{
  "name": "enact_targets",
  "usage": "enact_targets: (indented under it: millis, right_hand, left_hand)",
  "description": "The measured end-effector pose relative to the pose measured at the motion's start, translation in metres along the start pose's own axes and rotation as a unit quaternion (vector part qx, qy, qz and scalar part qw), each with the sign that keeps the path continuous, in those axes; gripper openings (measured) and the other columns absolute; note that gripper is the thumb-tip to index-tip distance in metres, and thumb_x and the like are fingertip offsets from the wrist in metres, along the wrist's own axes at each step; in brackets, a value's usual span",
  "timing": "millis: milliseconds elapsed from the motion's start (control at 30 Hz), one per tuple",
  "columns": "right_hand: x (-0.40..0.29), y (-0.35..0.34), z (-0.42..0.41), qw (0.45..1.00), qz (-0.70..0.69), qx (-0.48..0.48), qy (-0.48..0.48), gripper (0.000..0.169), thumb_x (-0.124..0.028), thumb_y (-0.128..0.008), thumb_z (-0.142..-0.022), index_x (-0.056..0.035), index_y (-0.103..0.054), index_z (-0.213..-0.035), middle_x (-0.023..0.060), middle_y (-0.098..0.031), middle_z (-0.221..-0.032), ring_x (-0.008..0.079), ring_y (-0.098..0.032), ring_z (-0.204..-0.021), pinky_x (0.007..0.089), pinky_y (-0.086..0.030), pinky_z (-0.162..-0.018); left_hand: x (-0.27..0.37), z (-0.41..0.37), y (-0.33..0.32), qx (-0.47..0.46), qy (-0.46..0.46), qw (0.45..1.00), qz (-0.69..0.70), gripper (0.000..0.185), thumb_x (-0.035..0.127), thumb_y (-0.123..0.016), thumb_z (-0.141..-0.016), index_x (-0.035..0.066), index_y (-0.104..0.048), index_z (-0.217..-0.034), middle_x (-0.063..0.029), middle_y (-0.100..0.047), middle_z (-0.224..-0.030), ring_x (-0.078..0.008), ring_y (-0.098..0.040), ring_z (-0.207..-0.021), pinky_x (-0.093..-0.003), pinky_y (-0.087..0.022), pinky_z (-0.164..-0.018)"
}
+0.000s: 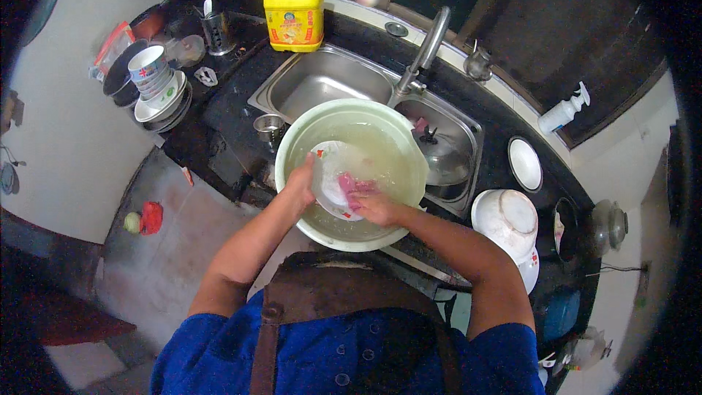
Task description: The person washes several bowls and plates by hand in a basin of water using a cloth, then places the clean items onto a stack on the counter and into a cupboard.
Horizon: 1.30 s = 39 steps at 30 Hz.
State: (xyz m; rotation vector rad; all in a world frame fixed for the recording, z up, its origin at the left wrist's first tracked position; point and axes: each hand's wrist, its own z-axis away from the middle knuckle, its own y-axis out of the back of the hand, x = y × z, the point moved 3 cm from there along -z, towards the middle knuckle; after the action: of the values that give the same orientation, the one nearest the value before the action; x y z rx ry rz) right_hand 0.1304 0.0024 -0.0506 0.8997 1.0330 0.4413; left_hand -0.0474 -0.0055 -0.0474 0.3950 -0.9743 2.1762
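Note:
A pale green plastic basin (356,244) holds cloudy water and stands at the front of the double steel sink. Inside it a white plate (329,175) with red flower marks is tilted in the water. My left hand (300,184) grips the plate's left rim, thumb on the upper face. With a pink cloth (351,186) under its fingers, my right hand (375,207) presses on the plate's right part. The fingertips are partly hidden by the cloth and water.
Behind the basin are the left sink bowl (334,82) and faucet (430,44). A pot lid (447,159) lies in the right bowl. Yellow detergent jug (294,16) stands at the back; stacked bowls (151,74) are left, a large white bowl (502,219) right, a steel cup (269,127) beside the basin.

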Motion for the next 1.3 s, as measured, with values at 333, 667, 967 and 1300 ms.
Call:
enact_targets:
  millis: [333, 667, 967, 1300]
  right_hand:
    - [0.026, 0.018, -0.072, 0.954, 0.12, 0.248, -0.118, 0.046, -0.023, -0.034, -0.085, -0.0013, -0.026, -0.125, 0.0196, -0.031, -0.126, 0.0316, -0.027, -0.119, 0.033, -0.023, -0.099]
    - [-0.033, 0.012, -0.086, 0.962, -0.248, 0.111, -0.001, 0.043, -0.019, -0.043, -0.081, 0.0011, -0.034, -0.119, 0.0191, -0.039, -0.119, 0.0334, -0.036, -0.111, 0.0369, -0.028, -0.093]
    - [-0.01, 0.055, 0.018, 0.986, 0.142, -0.038, 0.084, 0.053, -0.003, -0.053, -0.065, -0.0016, -0.042, -0.116, 0.014, -0.047, -0.113, 0.0282, -0.043, -0.105, 0.0371, -0.031, -0.091]
    - [-0.014, 0.127, 0.028, 0.884, -0.369, 0.202, -0.205, 0.047, -0.007, -0.06, -0.071, -0.0007, -0.044, -0.114, 0.0062, -0.056, -0.098, 0.016, -0.052, -0.088, 0.0274, -0.043, -0.074]
  left_hand:
    - [-0.006, 0.008, -0.001, -0.067, 0.073, 0.991, -0.092, 0.056, 0.052, -0.031, -0.083, 0.013, -0.032, -0.123, -0.0135, -0.038, -0.124, -0.0351, -0.043, -0.106, -0.0553, -0.042, -0.075]
    - [-0.013, -0.037, 0.021, -0.186, 0.034, 0.982, 0.0, 0.061, 0.059, -0.027, -0.08, 0.014, -0.037, -0.119, -0.0131, -0.048, -0.112, -0.0325, -0.047, -0.101, -0.0563, -0.039, -0.077]
    - [0.008, 0.008, 0.0, -0.016, 0.075, 0.991, -0.112, 0.045, 0.045, -0.032, -0.085, 0.013, -0.039, -0.116, -0.0145, -0.049, -0.11, -0.0338, -0.052, -0.093, -0.0523, -0.045, -0.07]
    - [0.048, 0.017, -0.019, -0.107, -0.14, 0.983, -0.043, 0.059, 0.05, -0.028, -0.085, 0.008, -0.031, -0.125, -0.0135, -0.033, -0.127, -0.025, -0.032, -0.118, -0.0442, -0.027, -0.095]
